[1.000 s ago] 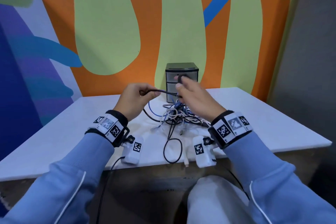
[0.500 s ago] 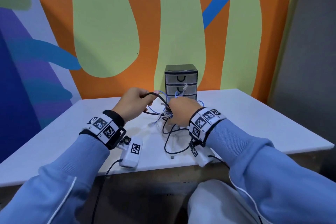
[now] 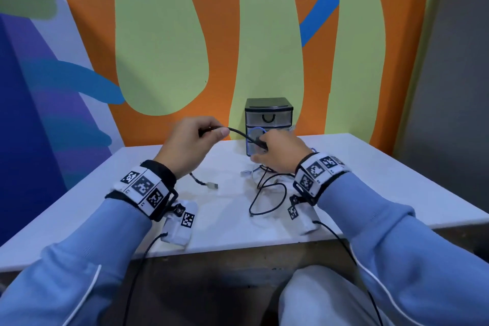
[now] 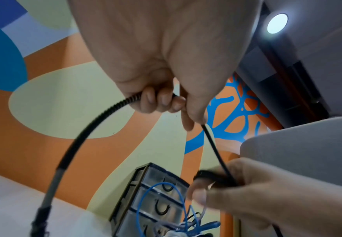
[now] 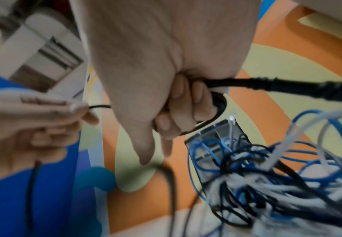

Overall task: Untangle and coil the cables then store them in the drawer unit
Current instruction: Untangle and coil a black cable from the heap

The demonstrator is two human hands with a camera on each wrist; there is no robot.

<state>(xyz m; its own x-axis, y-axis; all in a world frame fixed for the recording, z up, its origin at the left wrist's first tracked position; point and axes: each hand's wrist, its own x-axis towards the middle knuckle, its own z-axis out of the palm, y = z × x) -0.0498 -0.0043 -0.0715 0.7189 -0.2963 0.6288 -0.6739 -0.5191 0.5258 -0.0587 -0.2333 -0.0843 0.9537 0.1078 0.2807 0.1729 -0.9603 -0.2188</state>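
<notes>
A thin black cable point(image 3: 239, 133) point(image 4: 214, 149) spans between my two raised hands above the white table point(image 3: 383, 174). My left hand point(image 3: 195, 140) point(image 4: 162, 99) grips it in curled fingers, and a thicker braided end point(image 4: 80, 139) with a plug point(image 3: 211, 185) hangs down to the table. My right hand point(image 3: 275, 151) point(image 5: 178, 105) holds black loops of the same cable point(image 5: 219, 105). Under it lies a tangle of blue, white and black cables point(image 5: 267, 173). The small drawer unit point(image 3: 268, 116) stands behind my hands, its top drawer closed.
A black loop of cable point(image 3: 267, 198) trails over the table toward the front edge point(image 3: 238, 246). The painted wall point(image 3: 172, 47) rises right behind the drawer unit. My knee point(image 3: 317, 296) is under the table's front edge.
Both hands rose from the tangle. The black cable now stretches between them, and a plug end has dropped onto the table under my left hand.
</notes>
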